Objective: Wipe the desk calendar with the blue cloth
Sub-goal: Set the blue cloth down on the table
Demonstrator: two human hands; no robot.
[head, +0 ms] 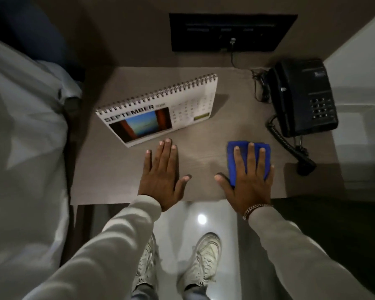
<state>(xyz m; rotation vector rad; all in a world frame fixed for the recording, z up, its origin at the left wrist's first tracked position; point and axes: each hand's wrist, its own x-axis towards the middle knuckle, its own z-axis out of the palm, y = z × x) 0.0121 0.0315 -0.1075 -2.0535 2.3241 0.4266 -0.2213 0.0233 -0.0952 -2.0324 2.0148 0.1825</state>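
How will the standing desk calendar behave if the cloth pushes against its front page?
The desk calendar probably slides or tips backward: it looks light, just spiral-bound card standing tent-like on the smooth desk. Its page may flex under pressure. The left hand, flat beside it, could steady it.

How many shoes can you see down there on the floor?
2. The left shoe sits below the desk edge between the sleeves; the right shoe is beside it. Both are partly cut off by the trouser legs.
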